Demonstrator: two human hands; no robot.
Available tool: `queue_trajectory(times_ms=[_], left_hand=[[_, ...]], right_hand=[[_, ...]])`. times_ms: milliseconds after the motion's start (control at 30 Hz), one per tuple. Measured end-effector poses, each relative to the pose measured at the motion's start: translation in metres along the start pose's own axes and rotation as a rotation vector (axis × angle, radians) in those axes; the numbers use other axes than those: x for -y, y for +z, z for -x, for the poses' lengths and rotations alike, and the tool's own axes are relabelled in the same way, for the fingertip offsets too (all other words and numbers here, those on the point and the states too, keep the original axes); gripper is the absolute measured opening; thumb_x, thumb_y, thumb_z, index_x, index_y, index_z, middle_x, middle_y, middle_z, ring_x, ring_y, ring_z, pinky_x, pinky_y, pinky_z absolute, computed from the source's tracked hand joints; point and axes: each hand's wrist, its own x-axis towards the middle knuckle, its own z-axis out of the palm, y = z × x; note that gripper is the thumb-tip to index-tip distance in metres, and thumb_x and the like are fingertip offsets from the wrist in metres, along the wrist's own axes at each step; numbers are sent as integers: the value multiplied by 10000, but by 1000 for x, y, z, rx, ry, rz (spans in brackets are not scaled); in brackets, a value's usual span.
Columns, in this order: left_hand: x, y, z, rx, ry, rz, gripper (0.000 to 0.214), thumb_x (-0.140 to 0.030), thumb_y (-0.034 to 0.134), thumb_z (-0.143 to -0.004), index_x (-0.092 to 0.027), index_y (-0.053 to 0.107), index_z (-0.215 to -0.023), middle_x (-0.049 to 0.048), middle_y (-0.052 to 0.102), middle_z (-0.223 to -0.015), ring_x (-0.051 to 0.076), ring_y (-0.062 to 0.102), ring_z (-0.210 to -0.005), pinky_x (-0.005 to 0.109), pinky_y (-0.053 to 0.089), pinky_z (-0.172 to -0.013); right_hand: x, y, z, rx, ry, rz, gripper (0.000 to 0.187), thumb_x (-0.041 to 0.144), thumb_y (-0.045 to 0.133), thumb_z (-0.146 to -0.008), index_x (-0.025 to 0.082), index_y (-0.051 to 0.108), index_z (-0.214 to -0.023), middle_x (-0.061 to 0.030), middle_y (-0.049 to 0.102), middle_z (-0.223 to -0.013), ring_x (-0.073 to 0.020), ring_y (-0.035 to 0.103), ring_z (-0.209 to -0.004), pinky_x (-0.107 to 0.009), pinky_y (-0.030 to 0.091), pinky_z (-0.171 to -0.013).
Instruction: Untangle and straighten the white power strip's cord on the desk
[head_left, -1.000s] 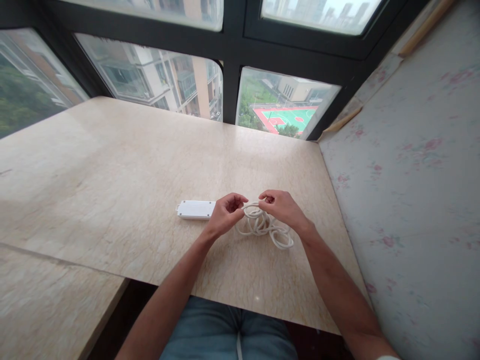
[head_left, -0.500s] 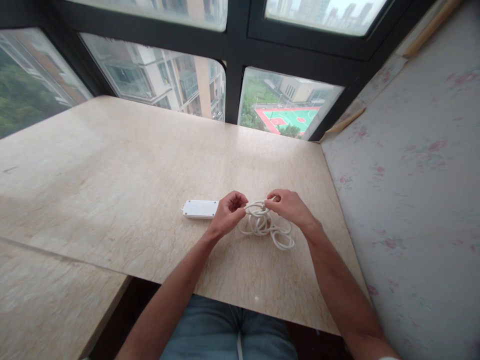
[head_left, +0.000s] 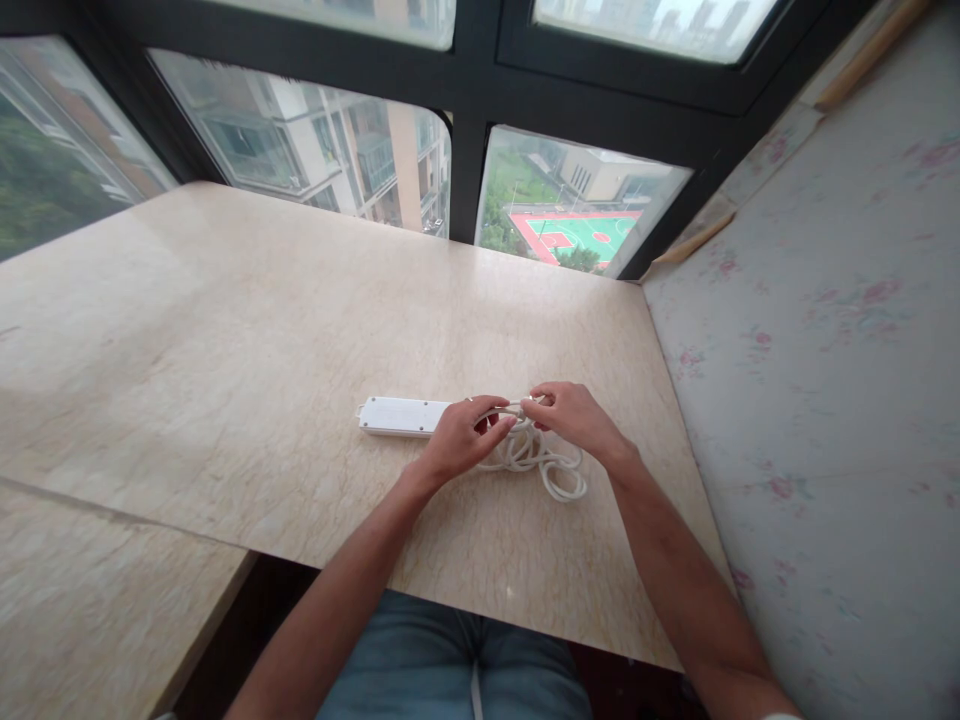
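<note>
Here on the bench [head_left: 300, 350], our right hand [head_left: 574, 412] pinches the tangled white cord [head_left: 519, 463], our left hand [head_left: 457, 435] keeps narrow fingers beside it, grip unclear, and we'd best ease loops gently.

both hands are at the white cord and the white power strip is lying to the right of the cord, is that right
Not quite: the head view shows the white power strip lying to the left of the white cord. Both the left hand and the right hand are at the cord.
</note>
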Motion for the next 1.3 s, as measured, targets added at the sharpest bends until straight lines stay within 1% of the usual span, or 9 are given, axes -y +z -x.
queue_trajectory(times_ms=[233, 400, 600, 733, 900, 1033, 1167, 1233, 1300], left_hand=[[7, 3, 0, -46, 64, -165, 167, -285, 625, -871, -167, 703, -960, 40, 653, -761, 124, 574, -659, 247, 424, -643], [4, 0, 0, -97, 47, -148, 120, -211, 586, -884, -166, 697, -869, 42, 636, -783, 134, 580, -718, 253, 425, -678], [0, -5, -4, -219, -109, 21, 128, -221, 579, -869, -162, 663, -791, 28, 650, -760, 135, 581, -732, 255, 435, -707], [2, -6, -6, -210, -232, 170, 179, -300, 564, -869, -157, 648, -799, 14, 613, -701, 124, 556, -649, 238, 426, -619], [7, -6, -8, -244, -356, 384, 239, -389, 580, -847, -156, 616, -804, -27, 520, -590, 91, 480, -520, 210, 379, -510], [10, -6, -9, -311, -356, 613, 286, -442, 618, -825, -157, 589, -821, -36, 488, -588, 70, 437, -493, 198, 348, -478], [7, -10, -11, -369, -316, 816, 306, -452, 656, -806, -163, 567, -854, -36, 482, -599, 64, 426, -495, 195, 336, -472], [5, -14, -11, -411, -296, 887, 310, -451, 667, -798, -168, 557, -860, -35, 478, -601, 66, 426, -500, 197, 335, -473], [2, -18, -9, -470, -285, 939, 313, -447, 683, -783, -173, 551, -859, -32, 474, -615, 69, 426, -510, 204, 344, -482]], right_hand=[[1, 1, 2, -62, -119, 65, 322, 363, 531, -806, 158, 458, -569, 26, 449, -528, -89, 380, -536, -241, 232, -522], [-4, 3, 2, -13, -162, -26, 280, 366, 518, -824, 147, 570, -657, 9, 519, -577, -109, 449, -576, -224, 300, -532], [-11, 5, -4, 65, -118, -175, 280, 379, 501, -862, 155, 638, -766, -16, 605, -676, -159, 596, -684, -219, 424, -572], [-15, 6, -9, 119, -92, -312, 321, 435, 515, -875, 157, 665, -816, -41, 652, -773, -179, 650, -753, -240, 496, -631], [-26, 7, -17, 151, -68, -553, 426, 506, 573, -843, 122, 679, -994, -72, 681, -834, -154, 653, -697, -274, 540, -674], [-34, 9, -21, 122, -52, -600, 476, 523, 605, -823, 107, 661, -1047, -73, 672, -815, -149, 639, -689, -287, 535, -673], [-40, 10, -22, 126, -90, -547, 496, 503, 623, -821, 122, 627, -1138, -104, 666, -991, -180, 642, -854, -328, 532, -774], [-44, 10, -21, 178, -117, -522, 595, 469, 692, -773, 140, 561, -1253, -119, 637, -1100, -199, 625, -966, -354, 520, -854], [-48, 10, -20, 242, -130, -497, 750, 421, 762, -709, 158, 475, -1350, -120, 615, -1138, -210, 605, -1032, -377, 498, -918]])
